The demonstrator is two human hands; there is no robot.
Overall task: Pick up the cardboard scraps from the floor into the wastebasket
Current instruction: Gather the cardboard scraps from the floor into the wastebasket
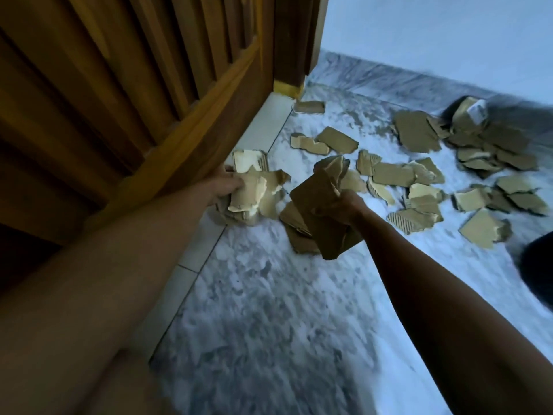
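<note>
Here the scraps (392,175) are torn brown cardboard, ragged at the edges, some showing corrugated ridges and some a paler peeled face. They lie scattered over the grey-and-white marbled floor (269,310), thickest toward the far right, where a heap (490,148) is piled against a dark object at the wall; whether that object is the wastebasket cannot be told through the blur. One lone scrap (309,106) sits far off by the foot of the door frame.

The right hand (344,206) grips a bunch (323,211) of larger, darker pieces, fingers curled round them, held just above a few flat pieces on the floor. The left hand (227,185) reaches out at the left and clutches a wad (254,190) of pale, crumpled pieces, low by the white strip (263,127) that runs along the base of the door.

No container can be made out for certain. A dark rounded shape (538,274) cuts in at the right edge, too blurred to identify.

The wooden door (119,100), ribbed with vertical slats, fills the left. A pale wall (434,31) with a grey marbled skirting (389,76) closes the far side.
</note>
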